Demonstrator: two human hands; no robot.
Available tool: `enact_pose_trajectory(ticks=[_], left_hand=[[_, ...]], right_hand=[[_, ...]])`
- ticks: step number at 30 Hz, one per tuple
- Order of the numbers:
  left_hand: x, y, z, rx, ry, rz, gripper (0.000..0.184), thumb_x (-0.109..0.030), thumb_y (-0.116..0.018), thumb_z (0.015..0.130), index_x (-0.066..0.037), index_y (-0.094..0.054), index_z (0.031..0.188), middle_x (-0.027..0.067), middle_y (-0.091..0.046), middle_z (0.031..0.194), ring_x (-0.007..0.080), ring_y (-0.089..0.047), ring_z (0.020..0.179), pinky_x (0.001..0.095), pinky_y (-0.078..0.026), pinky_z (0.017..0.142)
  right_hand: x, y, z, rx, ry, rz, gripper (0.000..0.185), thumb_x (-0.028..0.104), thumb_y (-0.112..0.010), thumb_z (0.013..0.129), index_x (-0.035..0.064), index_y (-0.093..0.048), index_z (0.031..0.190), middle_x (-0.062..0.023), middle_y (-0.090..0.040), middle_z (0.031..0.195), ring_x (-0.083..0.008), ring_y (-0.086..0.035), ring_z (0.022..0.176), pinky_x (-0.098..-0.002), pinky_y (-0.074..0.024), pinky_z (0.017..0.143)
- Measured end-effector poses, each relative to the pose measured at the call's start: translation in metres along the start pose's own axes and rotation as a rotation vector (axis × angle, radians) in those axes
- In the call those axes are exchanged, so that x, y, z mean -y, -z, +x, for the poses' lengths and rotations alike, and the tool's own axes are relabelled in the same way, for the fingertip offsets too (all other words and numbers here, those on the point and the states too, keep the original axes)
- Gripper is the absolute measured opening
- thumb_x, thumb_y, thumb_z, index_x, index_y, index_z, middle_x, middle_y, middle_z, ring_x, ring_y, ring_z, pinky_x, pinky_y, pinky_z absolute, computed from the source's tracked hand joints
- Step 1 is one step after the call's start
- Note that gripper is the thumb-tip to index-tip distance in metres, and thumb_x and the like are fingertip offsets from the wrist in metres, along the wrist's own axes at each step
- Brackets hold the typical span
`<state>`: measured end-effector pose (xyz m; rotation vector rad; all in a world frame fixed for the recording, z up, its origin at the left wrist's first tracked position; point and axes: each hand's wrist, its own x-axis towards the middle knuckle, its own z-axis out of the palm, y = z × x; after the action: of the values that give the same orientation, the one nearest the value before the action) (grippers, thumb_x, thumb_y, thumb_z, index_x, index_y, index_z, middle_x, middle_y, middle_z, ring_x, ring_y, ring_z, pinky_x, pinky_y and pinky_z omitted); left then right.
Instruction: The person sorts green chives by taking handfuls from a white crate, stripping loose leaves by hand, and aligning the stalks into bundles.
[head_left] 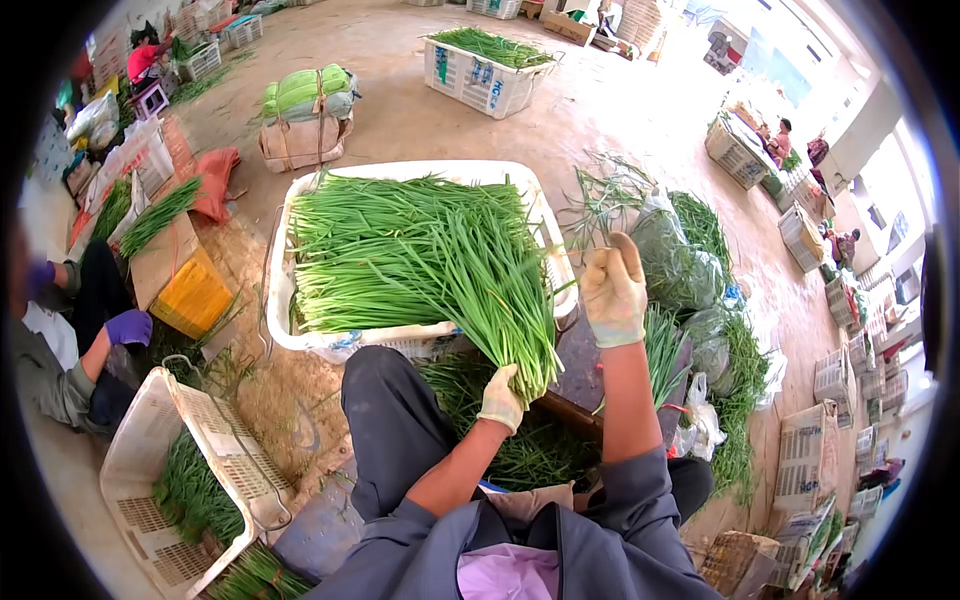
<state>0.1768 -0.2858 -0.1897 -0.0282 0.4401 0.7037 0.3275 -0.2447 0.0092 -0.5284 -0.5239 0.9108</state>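
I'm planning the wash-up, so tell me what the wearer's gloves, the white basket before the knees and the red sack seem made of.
Gloves: matte, apparently fabric, given their soft creases.
White basket: likely plastic, smooth, with a moulded-looking rounded rim.
Red sack: plastic or cloth; crumpled folds fit either.

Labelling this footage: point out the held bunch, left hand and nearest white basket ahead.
Held bunch (508, 312): head view, on its leaves.
Left hand (502, 399): head view, on the glove.
White basket (420, 169): head view, far rim.
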Motion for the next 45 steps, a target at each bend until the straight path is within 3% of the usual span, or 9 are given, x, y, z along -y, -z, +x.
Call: enact_pose_trajectory(ticks=[5,8,12,15,19,23,25,37,45], left_hand=[[0.003,0.013,0.008,-0.018,0.055,-0.053,0.039,-0.016,-0.043,0.096,0.001,-0.052,0.130,0.0170,-0.063,0.122,0.0324,-0.064,0.107,0.0486,-0.053,0.088],[0.005,0.013,0.009,0.008,0.010,0.017,0.045,-0.021,-0.036,0.097,0.002,-0.047,0.134,0.0199,-0.061,0.127,0.0365,-0.062,0.111,0.0515,-0.050,0.091],[0.005,0.010,0.008,0.005,0.003,-0.021,0.042,-0.019,-0.035,0.099,0.003,-0.048,0.131,0.0205,-0.061,0.124,0.0375,-0.062,0.110,0.0509,-0.051,0.091],[0.004,0.010,0.004,0.011,-0.004,-0.008,0.040,-0.018,-0.037,0.099,0.004,-0.048,0.130,0.0206,-0.061,0.124,0.0369,-0.062,0.109,0.0510,-0.051,0.091],[0.003,0.008,0.002,-0.012,0.002,-0.033,0.039,-0.015,-0.039,0.097,0.004,-0.048,0.130,0.0202,-0.061,0.124,0.0361,-0.063,0.109,0.0516,-0.052,0.091],[0.004,0.008,0.004,-0.032,-0.005,0.006,0.039,-0.014,-0.039,0.097,0.004,-0.047,0.131,0.0199,-0.060,0.125,0.0357,-0.062,0.111,0.0506,-0.052,0.092],[0.005,0.007,0.003,-0.044,0.000,0.002,0.040,-0.014,-0.039,0.097,0.004,-0.047,0.132,0.0199,-0.060,0.125,0.0354,-0.062,0.111,0.0503,-0.052,0.092],[0.002,0.008,0.004,0.048,-0.009,-0.004,0.040,-0.018,-0.041,0.099,0.001,-0.051,0.132,0.0170,-0.063,0.123,0.0303,-0.065,0.106,0.0452,-0.055,0.086],[-0.021,-0.021,-0.007,0.201,0.024,-0.143,0.058,-0.051,-0.043,0.101,-0.009,-0.046,0.142,0.0116,-0.056,0.136,0.0305,-0.056,0.122,0.0485,-0.047,0.101]], right_hand=[[0.023,-0.006,0.009,0.066,0.117,0.001,0.019,-0.001,-0.056,0.096,0.0028,-0.065,0.112,-0.0113,-0.070,0.094,-0.0154,-0.068,0.080,-0.0262,-0.0581,0.063],[0.001,-0.020,0.005,0.138,-0.193,-1.244,0.019,0.004,-0.063,0.090,0.0000,-0.068,0.108,-0.0101,-0.070,0.093,-0.0147,-0.068,0.074,-0.0271,-0.0568,0.064],[-0.077,0.042,0.007,0.462,-0.093,-1.820,0.022,0.023,-0.066,0.085,0.0045,-0.073,0.096,-0.0132,-0.072,0.087,-0.0275,-0.069,0.081,-0.0377,-0.0528,0.078],[-0.100,0.049,0.000,0.438,-0.168,-1.985,0.025,0.029,-0.067,0.083,0.0075,-0.074,0.094,-0.0164,-0.071,0.088,-0.0344,-0.067,0.085,-0.0395,-0.0508,0.085],[-0.101,0.050,0.008,0.435,-0.261,-2.024,0.027,0.032,-0.069,0.081,0.0091,-0.075,0.094,-0.0115,-0.073,0.084,-0.0277,-0.069,0.079,-0.0376,-0.0517,0.081],[-0.079,0.046,0.008,0.108,-0.623,-1.260,0.027,0.021,-0.075,0.083,-0.0014,-0.072,0.098,-0.0037,-0.067,0.073,-0.0081,-0.058,0.058,-0.0236,-0.0452,0.053],[-0.071,0.042,0.006,0.057,-0.492,-1.191,0.023,0.015,-0.074,0.084,-0.0036,-0.070,0.098,-0.0026,-0.063,0.070,-0.0084,-0.056,0.056,-0.0240,-0.0428,0.049],[-0.020,-0.020,-0.004,-0.071,-0.092,-0.844,0.007,0.003,-0.065,0.091,-0.0017,-0.067,0.095,-0.0048,-0.064,0.077,-0.0110,-0.058,0.063,-0.0239,-0.0472,0.057],[0.054,0.036,-0.111,0.052,-0.033,-0.005,0.011,0.010,-0.056,0.097,0.0054,-0.060,0.106,-0.0058,-0.064,0.093,-0.0135,-0.059,0.077,-0.0263,-0.0488,0.066]])
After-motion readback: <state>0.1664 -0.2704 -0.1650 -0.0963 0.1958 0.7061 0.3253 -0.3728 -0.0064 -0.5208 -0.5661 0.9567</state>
